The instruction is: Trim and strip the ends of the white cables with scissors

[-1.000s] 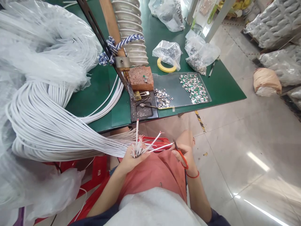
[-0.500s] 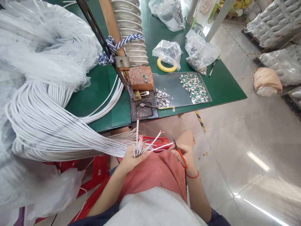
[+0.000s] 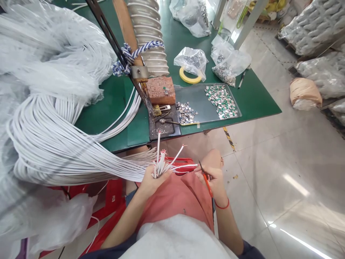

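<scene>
Scissors (image 3: pixel 207 185) are tilted more upright, held narrowly by the right hand (image 3: pixel 211 180); white wires (image 3: pixel 121 167) are gripped inside the curled left hand (image 3: pixel 152 185).

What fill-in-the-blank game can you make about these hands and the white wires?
The left hand grips a bunch of ____ cables.
The right hand holds red-handled ____.
The roll of tape on the green table is ____.

Missing words: white, scissors, yellow.
</scene>
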The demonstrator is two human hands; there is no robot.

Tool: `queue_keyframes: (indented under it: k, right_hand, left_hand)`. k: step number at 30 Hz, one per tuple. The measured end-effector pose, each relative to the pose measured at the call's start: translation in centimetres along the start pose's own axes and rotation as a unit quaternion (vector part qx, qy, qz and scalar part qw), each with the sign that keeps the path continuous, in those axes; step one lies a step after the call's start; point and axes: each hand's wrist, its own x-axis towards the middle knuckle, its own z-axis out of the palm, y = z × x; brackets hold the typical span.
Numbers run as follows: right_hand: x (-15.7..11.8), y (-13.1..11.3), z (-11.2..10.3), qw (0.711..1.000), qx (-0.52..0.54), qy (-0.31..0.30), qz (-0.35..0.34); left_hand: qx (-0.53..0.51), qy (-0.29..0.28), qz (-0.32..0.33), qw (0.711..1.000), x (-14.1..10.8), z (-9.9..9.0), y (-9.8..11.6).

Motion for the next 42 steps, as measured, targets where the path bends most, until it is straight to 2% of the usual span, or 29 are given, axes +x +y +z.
queue_keyframes:
  k: [7, 11, 16, 21, 28, 31, 36, 42]
  right_hand:
    - [0.1, 0.9, 0.1, 0.999, 0.026, -0.01, 0.019]
    - [0.2, 2.4, 0.9, 0.99, 0.09, -0.036, 0.098]
    - [0.7, 3.9, 2.6, 0.972, 0.147, -0.042, 0.176]
    - [1.5, 6.5, 4.5, 0.965, 0.175, -0.046, 0.189]
    - [3.7, 9.7, 7.3, 0.959, 0.207, 0.007, 0.194]
    - [4.1, 10.0, 7.5, 0.952, 0.233, 0.022, 0.197]
    - [3.1, 9.1, 7.0, 0.935, 0.284, -0.003, 0.214]
    - [1.8, 7.8, 6.7, 0.907, 0.357, -0.004, 0.225]
  left_hand:
    - [0.003, 0.006, 0.018, 1.0, -0.1, 0.1, -0.1]
    - [0.02, 0.005, 0.035, 0.999, 0.4, 0.1, -0.5]
    - [0.096, -0.002, 0.057, 0.994, 1.1, 0.5, -1.3]
    - [0.189, 0.006, 0.059, 0.98, 2.1, 0.7, -2.9]
    - [0.252, 0.063, 0.052, 0.964, 2.8, 0.4, -4.6]
    - [0.254, 0.058, 0.056, 0.964, 2.6, 0.3, -4.7]
    - [0.262, 0.027, 0.059, 0.963, 2.3, 0.2, -4.8]
    - [0.207, -0.002, 0.062, 0.976, 1.9, 0.4, -4.1]
